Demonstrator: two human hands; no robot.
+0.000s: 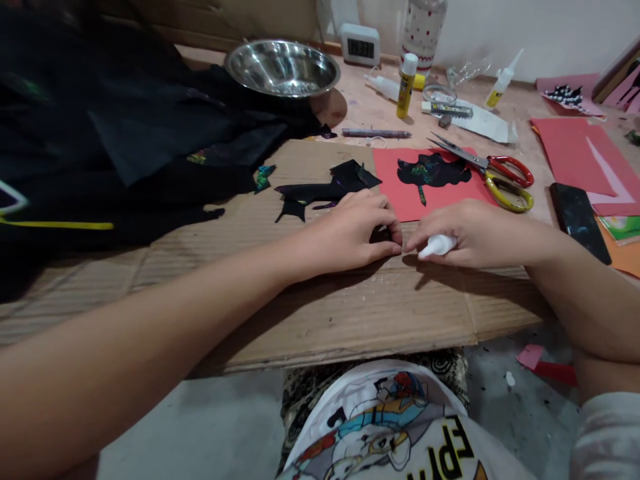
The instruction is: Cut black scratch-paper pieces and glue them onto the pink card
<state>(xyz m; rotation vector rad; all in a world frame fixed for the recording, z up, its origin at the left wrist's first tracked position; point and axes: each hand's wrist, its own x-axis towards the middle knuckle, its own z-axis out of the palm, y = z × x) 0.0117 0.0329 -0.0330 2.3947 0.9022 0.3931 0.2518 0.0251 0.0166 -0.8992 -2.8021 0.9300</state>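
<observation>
My right hand (467, 230) is wrapped round a small white glue bottle (439, 245), whose tip points left and down toward the cardboard. Close beside it, my left hand (367, 227) rests low over the cardboard with thumb and fingers drawn together. A dark patch shows inside that grip; whether it is a scrap or shadow I cannot tell. Just beyond the left hand lie black paper cut-outs (310, 193) with shiny coloured flecks. A wavy black cut-out (434, 170) lies on a red paper card (387, 208) behind both hands.
Scissors (487, 163) with red and yellow handles overlap the card's right edge. Black sheets (150, 133) pile up at left beside a steel bowl (283, 67). Farther back stand a glue stick (407, 87) and another glue bottle (503, 80). A dark phone-like slab (580, 223) lies right.
</observation>
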